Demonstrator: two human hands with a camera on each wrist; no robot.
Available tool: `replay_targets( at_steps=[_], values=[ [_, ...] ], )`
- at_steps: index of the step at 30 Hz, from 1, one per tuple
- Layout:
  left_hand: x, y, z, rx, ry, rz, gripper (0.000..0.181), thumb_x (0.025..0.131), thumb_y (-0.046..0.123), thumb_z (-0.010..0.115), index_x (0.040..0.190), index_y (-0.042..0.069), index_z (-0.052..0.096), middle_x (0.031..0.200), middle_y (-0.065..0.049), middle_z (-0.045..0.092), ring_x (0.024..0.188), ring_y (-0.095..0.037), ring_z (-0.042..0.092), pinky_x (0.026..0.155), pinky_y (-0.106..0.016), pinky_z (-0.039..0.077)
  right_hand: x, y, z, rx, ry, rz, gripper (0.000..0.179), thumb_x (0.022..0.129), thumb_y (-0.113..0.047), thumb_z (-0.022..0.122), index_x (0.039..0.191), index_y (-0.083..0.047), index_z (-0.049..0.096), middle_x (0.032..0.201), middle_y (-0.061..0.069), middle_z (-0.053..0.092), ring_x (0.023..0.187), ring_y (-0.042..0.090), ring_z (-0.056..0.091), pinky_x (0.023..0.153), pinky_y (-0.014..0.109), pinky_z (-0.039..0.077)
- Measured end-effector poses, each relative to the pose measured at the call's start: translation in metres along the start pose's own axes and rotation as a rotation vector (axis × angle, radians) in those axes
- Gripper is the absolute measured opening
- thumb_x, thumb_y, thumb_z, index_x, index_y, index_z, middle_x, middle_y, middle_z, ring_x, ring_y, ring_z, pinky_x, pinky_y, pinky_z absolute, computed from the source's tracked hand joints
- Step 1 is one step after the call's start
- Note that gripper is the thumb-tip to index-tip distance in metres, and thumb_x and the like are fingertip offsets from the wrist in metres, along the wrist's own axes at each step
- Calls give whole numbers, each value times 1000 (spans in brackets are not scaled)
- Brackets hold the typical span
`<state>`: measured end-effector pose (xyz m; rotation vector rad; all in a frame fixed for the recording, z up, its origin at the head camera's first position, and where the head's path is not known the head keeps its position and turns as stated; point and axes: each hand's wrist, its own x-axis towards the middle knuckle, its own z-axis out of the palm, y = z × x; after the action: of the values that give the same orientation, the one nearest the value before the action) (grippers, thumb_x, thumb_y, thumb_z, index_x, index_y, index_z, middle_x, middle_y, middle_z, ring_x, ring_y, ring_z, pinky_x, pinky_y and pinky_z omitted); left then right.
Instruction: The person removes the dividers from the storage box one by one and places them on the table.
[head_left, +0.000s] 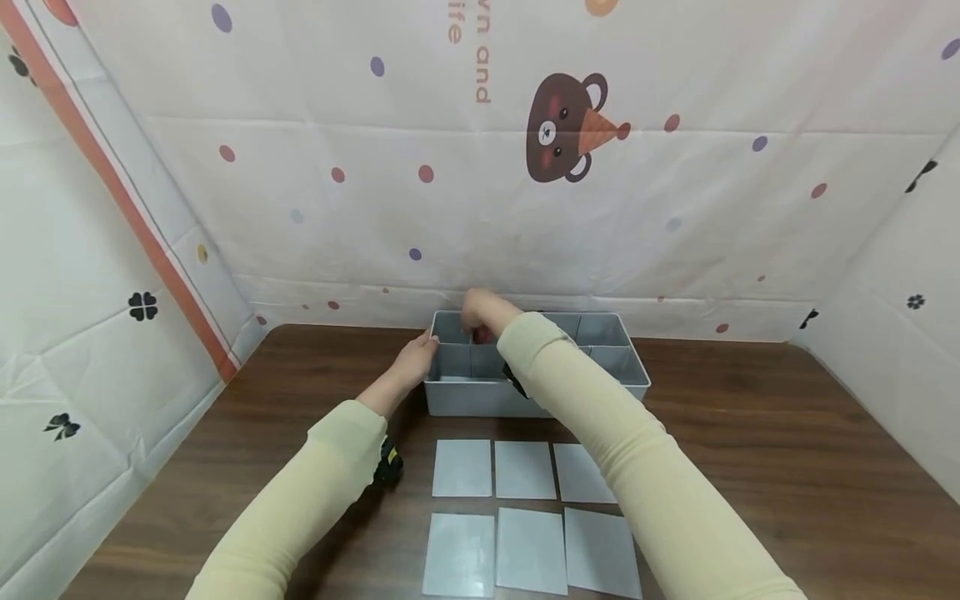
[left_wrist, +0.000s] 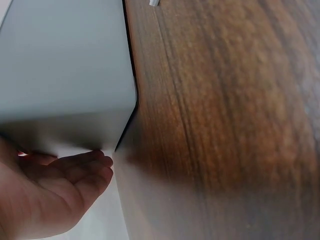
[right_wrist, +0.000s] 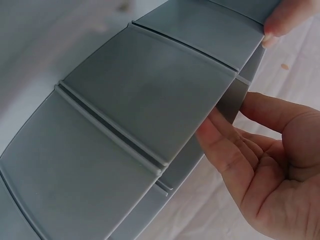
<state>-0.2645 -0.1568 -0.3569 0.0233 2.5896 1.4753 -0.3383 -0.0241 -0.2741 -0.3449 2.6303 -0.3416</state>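
A grey divided box [head_left: 487,398] stands near the back of the table. My left hand [head_left: 415,360] holds its left end; in the left wrist view the fingers [left_wrist: 85,175] lie along the outer wall, close to the bottom edge. In the right wrist view, part of the left hand [right_wrist: 290,17] shows at the rim. My right hand [head_left: 487,310] reaches down into a back-row compartment at the left. Its thumb [right_wrist: 265,110] is beside a short divider [right_wrist: 232,102], and its fingertips are hidden behind the long middle wall [right_wrist: 150,90]. I cannot tell whether it grips the divider.
Several pale square panels lie in two rows in front of the box, among them a near-left one [head_left: 459,554] and a far-middle one [head_left: 525,471]. The right sleeve [head_left: 637,450] overlaps the right-hand panels. A printed cloth [head_left: 420,217] hangs behind the wooden table [head_left: 750,450].
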Motion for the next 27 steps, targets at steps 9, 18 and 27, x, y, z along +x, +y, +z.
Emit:
replay_targets(
  at_steps=[9, 18, 27],
  values=[
    [2, -2, -1, -18, -13, -16, 58, 113, 26, 21, 164, 0, 8, 173, -19, 10, 161, -36, 11, 132, -52, 15, 1, 2, 0, -36, 16, -23, 22, 101, -11, 64, 108, 6, 76, 108, 16, 79, 63, 13, 64, 63, 22, 59],
    [3, -3, -4, -11, -3, -10, 58, 113, 26, 21, 164, 0, 9, 173, -20, 11, 161, -35, 12, 133, -51, 15, 4, -1, -2, -66, 25, -32, 24, 102, -7, 58, 102, 3, 79, 65, 1, 62, 54, 9, 59, 53, 18, 50],
    [3, -2, -2, 2, -20, -16, 58, 113, 26, 20, 164, 1, 9, 173, -19, 11, 161, -35, 12, 132, -50, 15, 6, 2, 2, 3, 36, -15, 25, 102, -3, 55, 101, 5, 78, 60, 0, 60, 47, 7, 58, 51, 18, 50]
  ],
)
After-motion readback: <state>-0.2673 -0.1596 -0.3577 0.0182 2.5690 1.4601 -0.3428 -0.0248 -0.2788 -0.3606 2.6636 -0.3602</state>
